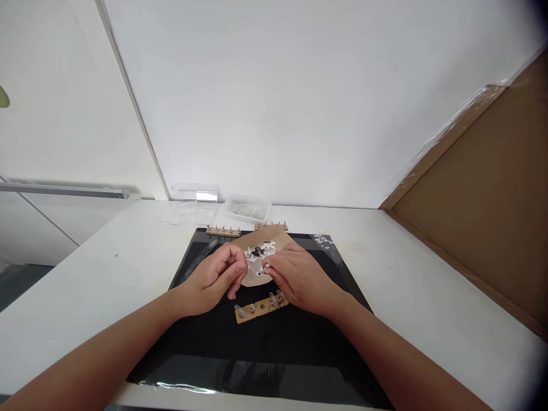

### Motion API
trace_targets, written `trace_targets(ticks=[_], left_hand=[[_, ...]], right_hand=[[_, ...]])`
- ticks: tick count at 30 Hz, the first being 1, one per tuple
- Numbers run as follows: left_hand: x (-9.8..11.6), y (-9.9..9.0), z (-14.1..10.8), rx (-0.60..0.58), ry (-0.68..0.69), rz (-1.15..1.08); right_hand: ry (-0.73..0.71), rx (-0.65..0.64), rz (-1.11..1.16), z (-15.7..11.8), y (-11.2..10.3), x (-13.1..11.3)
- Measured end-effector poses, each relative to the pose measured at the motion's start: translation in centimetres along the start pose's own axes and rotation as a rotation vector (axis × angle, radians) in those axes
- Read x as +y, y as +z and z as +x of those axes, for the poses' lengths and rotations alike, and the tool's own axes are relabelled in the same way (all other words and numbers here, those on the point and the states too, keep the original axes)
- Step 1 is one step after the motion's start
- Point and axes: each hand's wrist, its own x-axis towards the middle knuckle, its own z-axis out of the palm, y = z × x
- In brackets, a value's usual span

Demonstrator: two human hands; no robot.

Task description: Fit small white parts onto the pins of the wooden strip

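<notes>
Over the black mat (257,348), my right hand (295,274) pinches a small shiny piece (266,266) between thumb and forefinger. My left hand (218,277) is beside it with curled fingers, thumb against forefinger; anything between them is too small to tell. Between and behind both hands lies a brown paper sheet (252,278) bearing white scraps (269,248) and a dark piece (257,252). Just in front of the hands, a wooden strip (246,317) lies slightly tilted on the mat, with several round metal pieces and clear tabs on it.
Two wooden strips with upright pins (223,231) (271,226) stand at the mat's back edge. Behind them are a clear tray (247,209) and plastic bags (186,214). White stickers (323,241) lie at the mat's back right corner. A cardboard panel (483,200) stands at right.
</notes>
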Motion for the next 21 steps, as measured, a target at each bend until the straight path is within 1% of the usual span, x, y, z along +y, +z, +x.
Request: trace_targets(ticks=[5,10,13,16,19,21], left_hand=[[0.3,-0.1,0.2,0.02,0.048,0.034],[0.7,-0.6,0.2,0.052,0.074,0.229],[0.8,-0.7,0.4,0.092,0.108,0.391],[0.9,-0.6,0.7,0.141,0.185,0.519],[0.9,-0.5,1.1,0.204,0.274,0.553],[0.9,-0.4,1.2,0.232,0.29,0.548]], right_hand=[[0.01,0.003,0.01,-0.1,0.0,0.5],[0.044,-0.029,-0.005,-0.3,-0.1,0.8],[0.051,-0.03,-0.007,-0.3,-0.1,1.0],[0.055,-0.03,-0.001,-0.3,-0.2,1.0],[0.058,-0.046,-0.001,-0.3,-0.2,1.0],[0.057,-0.053,-0.004,-0.3,-0.2,1.0]])
